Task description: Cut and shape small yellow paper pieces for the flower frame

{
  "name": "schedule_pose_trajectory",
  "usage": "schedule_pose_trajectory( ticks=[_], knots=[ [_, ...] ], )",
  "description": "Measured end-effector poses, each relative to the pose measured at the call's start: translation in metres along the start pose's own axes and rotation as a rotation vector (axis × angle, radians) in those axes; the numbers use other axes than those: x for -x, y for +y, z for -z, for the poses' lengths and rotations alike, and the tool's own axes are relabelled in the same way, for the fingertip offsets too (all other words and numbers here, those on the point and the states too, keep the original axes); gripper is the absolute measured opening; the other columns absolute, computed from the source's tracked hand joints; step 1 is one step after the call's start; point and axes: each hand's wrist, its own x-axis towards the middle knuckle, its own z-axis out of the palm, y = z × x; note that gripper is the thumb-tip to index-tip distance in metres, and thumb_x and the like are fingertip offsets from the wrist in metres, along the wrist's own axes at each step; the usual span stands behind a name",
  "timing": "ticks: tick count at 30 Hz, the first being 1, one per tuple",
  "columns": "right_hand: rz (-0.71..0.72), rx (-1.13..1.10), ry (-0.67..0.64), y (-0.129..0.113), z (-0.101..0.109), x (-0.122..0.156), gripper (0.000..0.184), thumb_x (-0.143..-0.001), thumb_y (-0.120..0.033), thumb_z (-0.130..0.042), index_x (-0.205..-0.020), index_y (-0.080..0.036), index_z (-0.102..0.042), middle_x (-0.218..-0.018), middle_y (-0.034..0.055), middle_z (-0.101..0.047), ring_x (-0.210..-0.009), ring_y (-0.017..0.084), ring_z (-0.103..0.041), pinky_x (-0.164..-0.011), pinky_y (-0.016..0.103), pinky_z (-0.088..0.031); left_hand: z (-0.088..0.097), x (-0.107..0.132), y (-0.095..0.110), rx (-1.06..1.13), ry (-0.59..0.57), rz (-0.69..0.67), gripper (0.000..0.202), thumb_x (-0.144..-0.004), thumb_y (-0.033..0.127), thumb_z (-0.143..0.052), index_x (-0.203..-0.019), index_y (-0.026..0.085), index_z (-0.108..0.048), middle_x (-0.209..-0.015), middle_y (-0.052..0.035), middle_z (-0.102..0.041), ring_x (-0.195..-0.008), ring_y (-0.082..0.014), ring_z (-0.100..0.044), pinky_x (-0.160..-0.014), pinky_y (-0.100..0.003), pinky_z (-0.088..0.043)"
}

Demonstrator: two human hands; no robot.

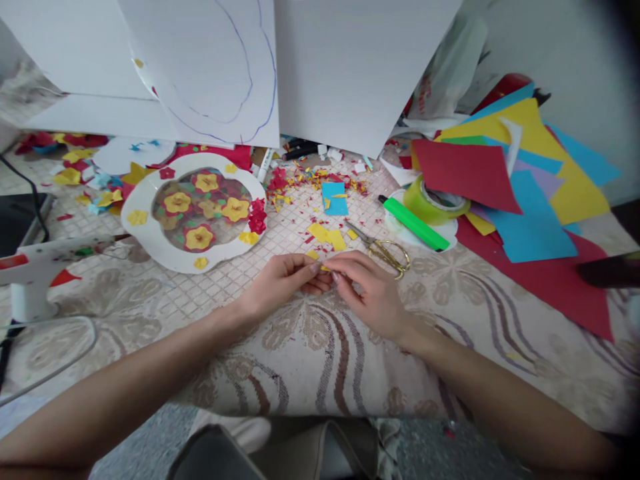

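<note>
Both hands meet over the near middle of the table, fingertips pinched on a small yellow paper piece [325, 269] that they mostly cover. My left hand [283, 281] is closed on its left side; my right hand [373, 290] grips it from the right. Just beyond the fingers lie yellow paper scraps [327, 235] and a blue paper rectangle [334, 199]. Gold-handled scissors [384, 252] rest beside my right hand, blades pointing away to the left. A white scalloped frame [145, 243] with red and yellow paper flowers [200, 238] lies to the left.
A glue gun [60, 257] with its cable is at the left edge. On the right are a green marker [416, 225], a tape roll [431, 202] and coloured paper sheets [535, 220]. White boards [345, 73] stand at the back, above tiny red and yellow clippings [315, 179].
</note>
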Motion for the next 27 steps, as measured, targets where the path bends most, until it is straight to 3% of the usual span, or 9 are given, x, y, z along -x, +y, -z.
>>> schedule_pose_trajectory(
  ticks=[5, 11, 19, 27],
  knots=[
    [-0.005, 0.014, 0.001, 0.0013, -0.0009, -0.0005, 0.025, -0.089, -0.007, -0.046, -0.108, -0.018, -0.058, -0.104, 0.0075, -0.058, -0.100, 0.018, -0.056, -0.089, 0.033, -0.047, -0.0014, -0.0001, 0.0014, -0.011, -0.007, -0.023, 0.023, -0.084, 0.033, -0.058, -0.089, 0.011, -0.064, -0.082, -0.0054, -0.070, -0.074, -0.0113, -0.065, -0.076, -0.026, -0.052],
    [-0.107, -0.064, 0.015, 0.0005, 0.0017, -0.0033, 0.019, -0.087, -0.008, -0.050, -0.099, -0.020, -0.060, -0.095, 0.0045, -0.061, -0.088, 0.017, -0.059, -0.076, 0.030, -0.049, -0.0047, 0.0037, 0.0050, -0.104, 0.016, -0.066, 0.021, -0.082, 0.031, -0.060, -0.088, 0.011, -0.062, -0.083, -0.0056, -0.069, -0.077, -0.0128, -0.065, -0.076, -0.028, -0.052],
    [-0.165, -0.065, -0.019, 0.0006, 0.0043, -0.0045, 0.010, -0.085, -0.009, -0.054, -0.083, -0.018, -0.058, -0.079, 0.0007, -0.059, -0.071, 0.013, -0.054, -0.065, 0.025, -0.043, -0.0065, 0.0049, 0.0054, -0.262, 0.030, -0.100, 0.017, -0.082, 0.029, -0.058, -0.085, 0.012, -0.061, -0.077, -0.0040, -0.066, -0.074, -0.0129, -0.063, -0.071, -0.026, -0.052],
    [-0.373, -0.278, -0.095, 0.0031, 0.0037, -0.0035, 0.006, -0.087, -0.014, -0.052, -0.085, -0.017, -0.056, -0.077, -0.0006, -0.059, -0.066, 0.011, -0.055, -0.058, 0.021, -0.043, -0.0043, 0.0036, 0.0078, -0.180, 0.008, -0.053, 0.018, -0.081, 0.029, -0.061, -0.084, 0.012, -0.060, -0.076, -0.0033, -0.066, -0.071, -0.0113, -0.063, -0.068, -0.024, -0.050]
  ],
)
